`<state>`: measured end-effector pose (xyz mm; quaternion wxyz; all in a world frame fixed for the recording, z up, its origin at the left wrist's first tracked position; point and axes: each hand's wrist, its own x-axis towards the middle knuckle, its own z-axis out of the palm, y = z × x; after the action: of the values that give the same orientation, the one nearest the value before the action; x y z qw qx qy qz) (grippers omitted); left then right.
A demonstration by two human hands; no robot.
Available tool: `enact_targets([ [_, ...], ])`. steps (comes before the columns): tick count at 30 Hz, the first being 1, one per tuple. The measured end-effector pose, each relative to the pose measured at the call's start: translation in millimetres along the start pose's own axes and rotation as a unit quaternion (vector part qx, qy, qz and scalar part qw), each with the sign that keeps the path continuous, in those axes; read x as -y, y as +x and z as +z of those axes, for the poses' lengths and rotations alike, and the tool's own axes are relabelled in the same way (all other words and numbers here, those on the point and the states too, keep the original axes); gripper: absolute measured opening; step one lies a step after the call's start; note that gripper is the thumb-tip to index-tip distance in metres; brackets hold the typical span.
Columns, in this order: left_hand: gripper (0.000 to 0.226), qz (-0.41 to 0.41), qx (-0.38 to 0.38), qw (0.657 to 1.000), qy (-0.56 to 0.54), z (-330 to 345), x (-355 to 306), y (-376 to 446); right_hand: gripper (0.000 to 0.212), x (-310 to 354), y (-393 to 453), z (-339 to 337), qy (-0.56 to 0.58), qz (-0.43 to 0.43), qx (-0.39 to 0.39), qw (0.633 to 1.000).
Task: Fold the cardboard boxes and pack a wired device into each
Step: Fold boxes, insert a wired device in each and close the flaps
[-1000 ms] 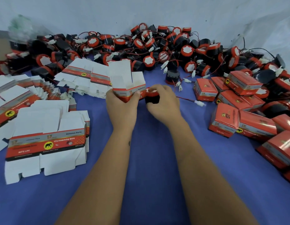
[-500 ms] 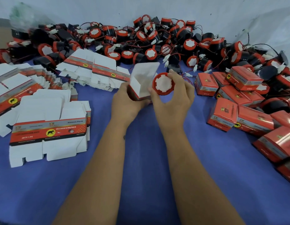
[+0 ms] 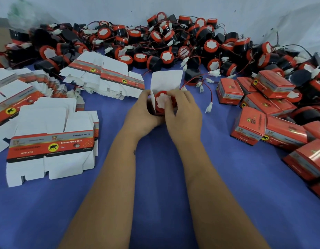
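My left hand [image 3: 139,115] grips an opened cardboard box [image 3: 165,81] from its left side, its white top flap standing up. My right hand [image 3: 184,114] holds a round red-and-black wired device [image 3: 161,102] with a white face, sitting in the box's mouth, fingers curled over its right edge. The device's red wire runs right to a white plug [image 3: 208,106] lying on the blue cloth. The lower part of the box is hidden behind both hands.
A big heap of red-and-black devices [image 3: 155,42] lies along the back. Stacks of flat unfolded boxes [image 3: 51,141] sit to the left and another pile [image 3: 105,74] further back. Closed red boxes [image 3: 259,112] crowd the right side. A blue cloth [image 3: 155,177] covers the surface.
The device went from beside the box, held up in my right hand, down into the box's open mouth. Both hands dropped slightly towards the cloth.
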<state>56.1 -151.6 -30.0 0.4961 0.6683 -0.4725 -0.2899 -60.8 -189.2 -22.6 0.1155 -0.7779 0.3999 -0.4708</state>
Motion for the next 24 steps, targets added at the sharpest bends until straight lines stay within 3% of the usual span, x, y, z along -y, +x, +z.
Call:
enact_targets([
  [3, 0.071, 0.003, -0.008, 0.999, -0.034, 1.9, -1.9, -0.8, 0.022, 2.0, -1.6, 1.9, -0.099, -0.032, -0.018, 0.994],
  [5, 0.068, 0.010, -0.013, 0.998, -0.060, 2.5, -1.9, -0.7, 0.023, 4.6, -1.8, 2.2, -0.060, -0.019, -0.016, 0.998],
  [7, 0.060, 0.014, -0.015, 0.997, -0.076, 1.7, -0.9, -0.9, 0.018, 5.7, 1.2, 0.0, 0.039, 0.021, -0.091, 0.995],
  [10, 0.057, 0.034, 0.000, 0.997, -0.068, -1.7, 0.6, -0.5, 0.005, 2.5, 8.6, -7.9, 0.200, 0.204, -0.177, 0.942],
  [12, 0.057, 0.040, 0.024, 0.997, -0.062, -4.8, 2.0, 0.6, 0.009, -7.9, 13.7, -12.8, 0.262, 0.347, -0.165, 0.885],
  [14, 0.056, 0.044, 0.046, 0.996, -0.061, -7.4, 2.8, 1.2, 0.022, -17.2, 17.6, -20.8, 0.293, 0.423, -0.118, 0.849],
  [18, 0.056, 0.042, 0.090, 0.994, -0.056, -10.1, 2.7, 2.4, 0.005, -20.5, 24.6, -27.1, 0.447, 0.388, -0.095, 0.801],
  [21, 0.057, 0.034, 0.107, 0.992, -0.051, -10.1, -0.5, 1.9, 0.033, -21.9, 28.3, -24.1, 0.462, 0.379, -0.108, 0.794],
  [24, 0.052, 0.029, 0.112, 0.992, -0.053, -9.0, -1.7, 0.5, 0.034, -27.6, 30.4, -21.7, 0.442, 0.450, -0.118, 0.767],
])
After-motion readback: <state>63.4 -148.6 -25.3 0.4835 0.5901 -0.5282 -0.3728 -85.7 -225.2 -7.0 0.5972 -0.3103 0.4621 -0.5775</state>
